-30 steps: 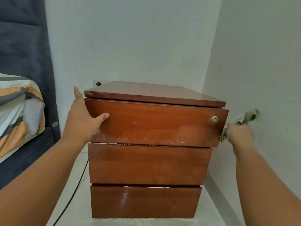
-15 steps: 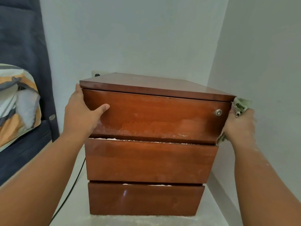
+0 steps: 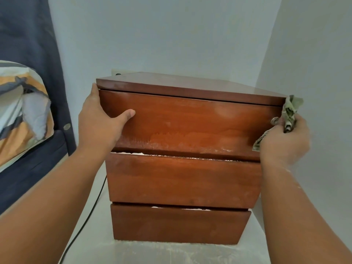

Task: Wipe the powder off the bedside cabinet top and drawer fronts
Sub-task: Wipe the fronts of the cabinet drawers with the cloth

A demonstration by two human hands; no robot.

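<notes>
**Bracing cabinet, cloth at right end of top drawer**

My left hand (image 3: pixel 101 122) is spread flat on the left end of the top drawer front (image 3: pixel 190 126), thumb across the face, fingers round the corner, clamped on nothing, just bracing. My right hand (image 3: pixel 283 141) is closed on the green cloth (image 3: pixel 289 113), pressed at the drawer's right end just under the cabinet top (image 3: pixel 181 84), near the lock (image 3: pixel 274 121).

Powder (image 3: pixel 181 140) sits as a pale band along the lower half of the top drawer front, thicker toward its bottom edge, with white clumps in the gaps above the middle drawer (image 3: pixel 182 180) and bottom drawer (image 3: pixel 179 223). Best bet, I think: sweep the cloth right to left along that band with firm flat pressure, then run it into the gaps.

In the way: the side wall (image 3: pixel 314 73) sits close on the right, cramping my elbow. A black cable (image 3: pixel 89 212) runs along the floor on the left, bed (image 3: pixel 22 168) beyond. Floor in front is dusted too.
</notes>
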